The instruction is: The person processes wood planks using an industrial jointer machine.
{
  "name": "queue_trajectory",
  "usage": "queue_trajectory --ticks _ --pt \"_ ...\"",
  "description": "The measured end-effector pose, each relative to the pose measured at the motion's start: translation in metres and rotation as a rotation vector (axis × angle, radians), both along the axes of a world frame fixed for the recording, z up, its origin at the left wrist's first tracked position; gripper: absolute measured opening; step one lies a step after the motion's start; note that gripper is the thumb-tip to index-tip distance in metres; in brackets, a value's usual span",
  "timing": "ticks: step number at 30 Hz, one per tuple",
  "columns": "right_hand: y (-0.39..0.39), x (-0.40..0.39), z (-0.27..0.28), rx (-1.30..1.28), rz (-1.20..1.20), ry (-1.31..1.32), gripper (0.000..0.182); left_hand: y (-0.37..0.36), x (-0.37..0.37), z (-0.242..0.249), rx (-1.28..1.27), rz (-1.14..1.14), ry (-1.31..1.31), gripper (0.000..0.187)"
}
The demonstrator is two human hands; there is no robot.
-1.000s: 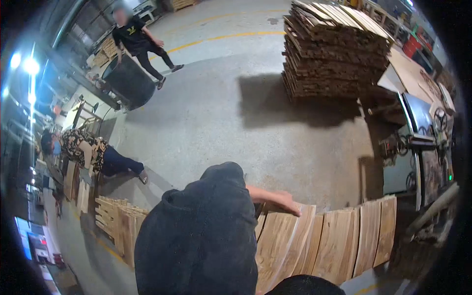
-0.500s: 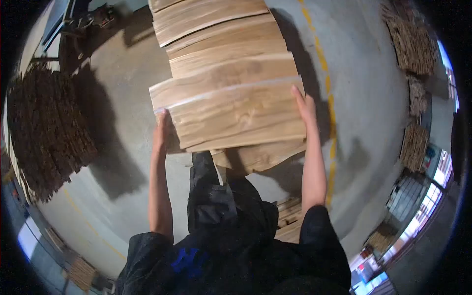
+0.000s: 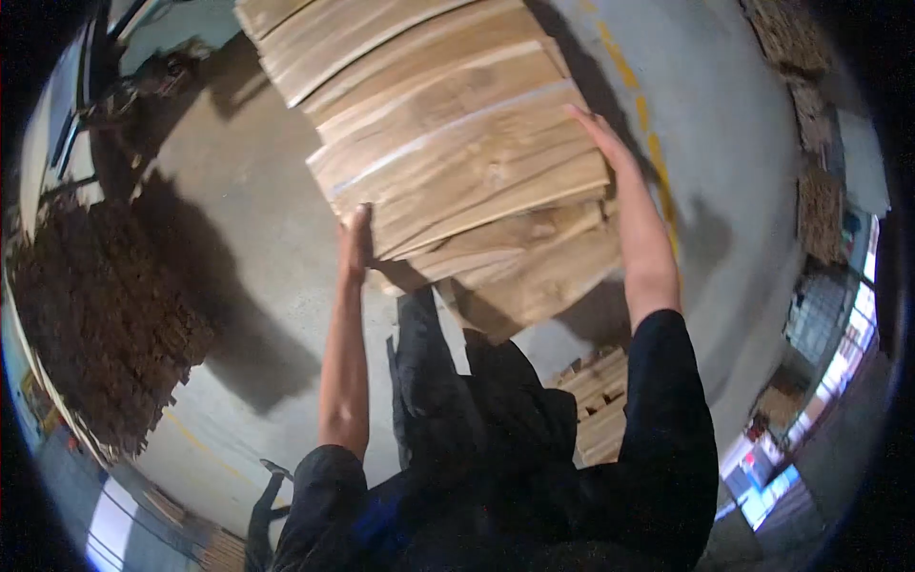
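A bundle of pale brown wood veneer sheets (image 3: 486, 172) lies across the front of a long overlapping row of similar sheets (image 3: 381, 57). At its left end, my left hand (image 3: 356, 243) grips the edge, thumb on top and the other fingers mostly hidden below. My right hand (image 3: 608, 141) holds the opposite end, with a finger or thumb resting along the top edge. More loose sheets (image 3: 548, 272) stick out beneath the bundle, towards my body, their edges uneven.
A tall pile of dark, rough-edged wood (image 3: 105, 324) stands to the left. Behind my right elbow lies a stack of wooden strips (image 3: 600, 405). A yellow floor line (image 3: 658, 172) runs along the right, with wood bundles (image 3: 820, 214) farther out. A dark leg (image 3: 262, 520) shows lower left.
Both hands and the veneer bundle have moved away from my body and slightly right, against the row. More sheets show beneath it. The view has also turned a little.
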State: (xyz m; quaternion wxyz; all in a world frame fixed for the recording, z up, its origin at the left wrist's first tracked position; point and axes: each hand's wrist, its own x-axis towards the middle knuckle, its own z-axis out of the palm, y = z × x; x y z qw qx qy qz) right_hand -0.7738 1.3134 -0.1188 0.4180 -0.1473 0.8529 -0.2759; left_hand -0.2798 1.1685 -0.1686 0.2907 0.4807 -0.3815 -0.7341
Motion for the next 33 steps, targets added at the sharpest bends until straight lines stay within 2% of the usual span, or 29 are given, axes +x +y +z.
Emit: queue_trajectory --ticks 1,2,4,5,6,7,8,9,10,11,12,13,14,15,16,17,18,19,20,21,22,24,25,26,28,29,31,32,33 --pt "0.004 -0.020 -0.039 -0.072 -0.011 -0.035 0.105 0.000 0.001 0.013 0.015 -0.087 -0.093 0.070" --pt "-0.006 -0.002 0.001 -0.092 -0.016 -0.117 0.113 0.005 -0.004 0.019 0.050 -0.043 -0.052 0.073" --pt "-0.001 0.000 -0.006 -0.089 -0.076 -0.001 0.106 0.013 -0.002 0.010 0.193 0.037 -0.004 0.079" --pt "0.003 0.015 0.004 -0.077 -0.080 -0.004 0.106 0.013 0.005 0.004 0.281 -0.044 0.017 0.084" --pt "-0.004 0.040 0.031 -0.067 -0.111 0.040 0.104 0.012 0.015 -0.017 0.275 -0.021 0.007 0.083" --pt "-0.010 0.053 0.047 -0.067 -0.136 0.084 0.102 0.011 0.012 0.000 0.284 -0.026 0.033 0.085" --pt "0.005 0.048 0.029 -0.118 -0.102 0.074 0.100 0.007 0.009 0.021 0.285 -0.032 0.056 0.087" --pt "0.016 0.042 0.007 -0.173 -0.058 0.059 0.098 0.004 0.023 -0.001 0.281 0.021 0.000 0.077" --pt "0.024 0.059 0.019 -0.146 -0.049 0.099 0.095 0.001 0.024 -0.001 0.257 0.066 0.002 0.077" --pt "0.026 0.078 0.030 -0.179 -0.061 0.141 0.089 -0.003 0.029 0.006 0.342 -0.068 0.079 0.074" --pt "0.018 0.111 0.077 -0.127 -0.011 0.137 0.079 -0.007 0.049 0.016 0.407 -0.167 0.141 0.071" --pt "0.028 0.126 0.070 -0.161 -0.066 -0.012 0.073 -0.003 0.075 -0.022 0.284 -0.101 -0.042 0.066" --pt "0.039 0.140 0.063 -0.185 -0.128 -0.156 0.068 0.000 0.110 -0.068 0.074 -0.194 -0.102 0.064" --pt "0.056 0.143 0.035 -0.189 -0.194 -0.363 0.068 -0.009 0.095 0.017 0.298 -0.150 -0.225 0.068" --pt "0.070 0.157 0.028 -0.229 -0.125 -0.281 0.074 -0.016 0.105 0.027 0.407 -0.192 -0.107 0.073" --pt "0.065 0.175 0.046 -0.190 -0.066 -0.209 0.078 -0.014 0.122 -0.004 0.375 -0.155 -0.092 0.075" --pt "0.071 0.174 0.047 -0.113 -0.013 -0.083 0.081 -0.019 0.109 0.044 0.460 -0.173 0.006 0.074" --pt "0.095 0.158 -0.004 -0.172 -0.020 -0.058 0.081 -0.020 0.107 0.057 0.448 -0.189 0.057 0.072" --pt "0.099 0.168 -0.007 -0.089 -0.085 -0.081 0.082 -0.011 0.121 0.038 0.421 -0.174 0.097 0.071" --pt "0.103 0.179 -0.006 0.013 -0.156 -0.115 0.083 -0.006 0.124 0.039 0.421 -0.168 0.060 0.073" --pt "0.102 0.177 -0.011 -0.001 -0.156 -0.129 0.083 -0.002 0.119 0.043 0.439 -0.160 -0.050 0.074" --pt "0.105 0.175 -0.013 -0.223 -0.129 -0.327 0.081 0.003 0.117 0.018 0.255 -0.188 -0.217 0.077" --pt "0.095 0.186 0.009 -0.302 -0.169 -0.266 0.076 0.009 0.121 -0.024 0.249 -0.117 -0.097 0.068" --pt "0.090 0.186 0.011 -0.284 -0.198 -0.241 0.076 0.011 0.117 -0.018 0.270 -0.149 -0.081 0.068" --pt "0.095 0.180 0.009 -0.094 -0.318 -0.471 0.078 0.007 0.120 0.013 0.354 -0.093 -0.100 0.053" --pt "0.098 0.178 0.006 -0.106 -0.298 -0.458 0.078 0.010 0.124 -0.004 0.368 -0.014 -0.107 0.042" --pt "0.093 0.174 0.012 -0.181 -0.259 -0.400 0.077 0.006 0.116 0.010 0.382 -0.019 0.069 0.044" --pt "0.089 0.172 0.019 -0.231 -0.228 -0.363 0.077 0.007 0.107 0.019 0.360 0.011 0.098 0.048" --pt "0.091 0.167 0.003 -0.166 -0.241 -0.283 0.076 0.007 0.112 0.002 0.307 -0.027 0.042 0.053"
